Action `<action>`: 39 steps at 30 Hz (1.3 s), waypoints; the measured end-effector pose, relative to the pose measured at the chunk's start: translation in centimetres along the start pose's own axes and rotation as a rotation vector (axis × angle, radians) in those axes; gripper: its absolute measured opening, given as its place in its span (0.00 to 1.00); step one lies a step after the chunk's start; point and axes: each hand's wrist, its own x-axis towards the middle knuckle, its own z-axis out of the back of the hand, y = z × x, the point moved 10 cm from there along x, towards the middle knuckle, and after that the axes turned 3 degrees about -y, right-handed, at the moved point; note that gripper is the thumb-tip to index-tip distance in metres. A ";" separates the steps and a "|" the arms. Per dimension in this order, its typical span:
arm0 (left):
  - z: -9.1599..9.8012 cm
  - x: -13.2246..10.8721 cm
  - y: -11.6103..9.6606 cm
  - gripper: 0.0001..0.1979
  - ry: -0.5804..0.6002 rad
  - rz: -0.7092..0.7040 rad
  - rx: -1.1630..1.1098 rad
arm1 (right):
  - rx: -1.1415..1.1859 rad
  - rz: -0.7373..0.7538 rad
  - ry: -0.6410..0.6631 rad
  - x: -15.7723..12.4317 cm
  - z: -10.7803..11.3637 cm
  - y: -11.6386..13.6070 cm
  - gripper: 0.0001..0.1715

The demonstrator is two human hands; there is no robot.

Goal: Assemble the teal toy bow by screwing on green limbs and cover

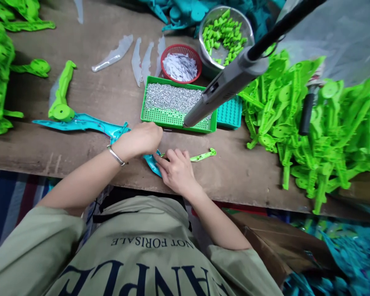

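Note:
My left hand (144,139), with a silver bracelet at the wrist, is over the right end of a long blue plastic part (94,124). Its fingers are curled and face away, so what they hold is hidden. My right hand (176,169) presses its fingertips on a curved blue piece (152,164) at the table's front edge and on the near end of a thin green strip (203,156). The strip sticks out to the right beneath the fingers. Just beyond both hands lies a green tray (175,117) of small silver screws.
A grey electric screwdriver (228,84) hangs above the tray. Behind stand a red basket (181,46) and a metal bowl (226,35) of green pieces. Green parts (320,123) pile up at right and left. A green part (61,94) with a clear blade lies left.

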 end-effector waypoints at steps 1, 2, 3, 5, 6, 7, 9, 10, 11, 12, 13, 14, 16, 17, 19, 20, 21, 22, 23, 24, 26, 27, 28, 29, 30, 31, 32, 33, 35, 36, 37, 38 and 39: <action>-0.2 -0.1 -0.3 0.09 0.025 0.000 0.055 | 0.004 0.000 -0.005 0.0 0.1 0.0 0.21; -0.4 -0.3 -0.6 0.10 0.050 0.000 0.114 | 0.008 0.001 -0.010 0.1 0.1 0.0 0.21; -0.4 -0.5 -1.0 0.11 0.053 -0.005 0.159 | 0.013 0.003 -0.013 0.1 0.2 0.0 0.20; -0.1 -1.1 -1.9 0.12 0.017 -0.027 0.212 | 0.019 0.004 -0.018 0.2 0.3 0.0 0.19; 0.1 -1.3 -2.3 0.13 -0.015 -0.046 0.230 | 0.022 0.004 -0.021 0.2 0.3 0.0 0.19; 0.3 -1.5 -2.7 0.13 -0.052 -0.070 0.247 | 0.027 0.005 -0.025 0.3 0.3 0.0 0.18; 0.6 -1.8 -3.3 0.14 -0.118 -0.126 0.289 | 0.040 0.005 -0.040 0.3 0.4 0.0 0.18; 0.7 -1.8 -3.5 0.14 -0.140 -0.148 0.314 | 0.052 0.008 -0.051 0.2 0.5 0.0 0.18; 0.8 -1.9 -3.6 0.14 -0.154 -0.162 0.339 | 0.069 0.019 -0.062 0.1 0.5 0.1 0.18; 0.9 -1.8 -3.7 0.14 -0.162 -0.165 0.359 | 0.096 0.038 -0.075 0.0 0.7 0.1 0.18; 1.1 -1.8 -3.7 0.15 -0.168 -0.161 0.372 | 0.131 0.060 -0.093 -0.2 1.0 0.0 0.18; 1.3 -1.9 -3.8 0.15 -0.171 -0.157 0.376 | 0.171 0.078 -0.118 -0.4 1.5 -0.4 0.17; 1.5 -2.0 -4.0 0.15 -0.161 -0.149 0.369 | 0.236 0.075 -0.199 -1.0 3.1 -2.2 0.15; 1.5 -2.2 -4.2 0.15 -0.146 -0.150 0.361 | 0.248 0.042 -0.258 -1.3 4.3 -3.9 0.15; 1.3 -2.5 -4.2 0.15 -0.110 -0.141 0.350 | 0.223 -0.073 -0.408 -2.2 7.5 -8.4 0.14; 1.2 -2.6 -4.1 0.14 -0.097 -0.134 0.346 | 0.199 -0.144 -0.479 -2.6 9.2 -11.2 0.14; 1.2 -2.7 -4.1 0.14 -0.091 -0.128 0.341 | 0.179 -0.226 -0.546 -3.1 10.9 -14.1 0.13; 1.2 -2.8 -4.0 0.14 -0.096 -0.125 0.334 | 0.159 -0.314 -0.619 -3.6 12.7 -17.2 0.12; 1.2 -2.9 -4.0 0.14 -0.106 -0.125 0.323 | 0.140 -0.402 -0.682 -4.1 14.4 -20.3 0.11; 1.3 -2.9 -3.9 0.15 -0.117 -0.127 0.309 | 0.115 -0.490 -0.738 -4.5 16.0 -23.2 0.11; 1.2 -3.0 -3.9 0.15 -0.128 -0.136 0.276 | 0.069 -0.655 -0.821 -4.9 18.9 -28.2 0.13; 1.1 -3.0 -3.8 0.15 -0.125 -0.140 0.263 | 0.054 -0.720 -0.835 -4.7 20.0 -30.2 0.13; 0.9 -3.1 -3.8 0.15 -0.120 -0.145 0.252 | 0.040 -0.790 -0.842 -4.5 21.0 -31.9 0.14; 0.8 -3.1 -3.7 0.15 -0.118 -0.151 0.242 | 0.024 -0.852 -0.835 -4.0 21.9 -33.2 0.14; 0.8 -3.2 -3.7 0.14 -0.122 -0.160 0.231 | 0.001 -0.884 -0.817 -3.2 22.6 -34.0 0.14; 0.8 -3.2 -3.7 0.13 -0.137 -0.170 0.217 | -0.030 -0.893 -0.796 -2.2 23.3 -34.3 0.14; 0.9 -3.3 -3.8 0.13 -0.164 -0.181 0.200 | -0.070 -0.876 -0.766 -1.0 23.9 -34.3 0.14; 1.1 -3.4 -3.8 0.13 -0.200 -0.192 0.180 | -0.112 -0.839 -0.726 0.5 24.3 -34.1 0.14; 1.7 -3.8 -3.7 0.12 -0.288 -0.216 0.134 | -0.184 -0.778 -0.595 3.6 24.2 -33.8 0.17; 2.0 -4.0 -3.6 0.12 -0.333 -0.229 0.109 | -0.213 -0.778 -0.507 5.0 23.7 -33.9 0.19; 2.2 -4.3 -3.5 0.12 -0.375 -0.244 0.084 | -0.238 -0.801 -0.414 6.1 23.1 -34.3 0.19; 2.4 -4.7 -3.4 0.11 -0.411 -0.261 0.057 | -0.257 -0.838 -0.331 6.9 22.5 -34.9 0.19; 2.6 -5.1 -3.2 0.11 -0.439 -0.276 0.026 | -0.272 -0.878 -0.263 7.4 22.0 -35.5 0.16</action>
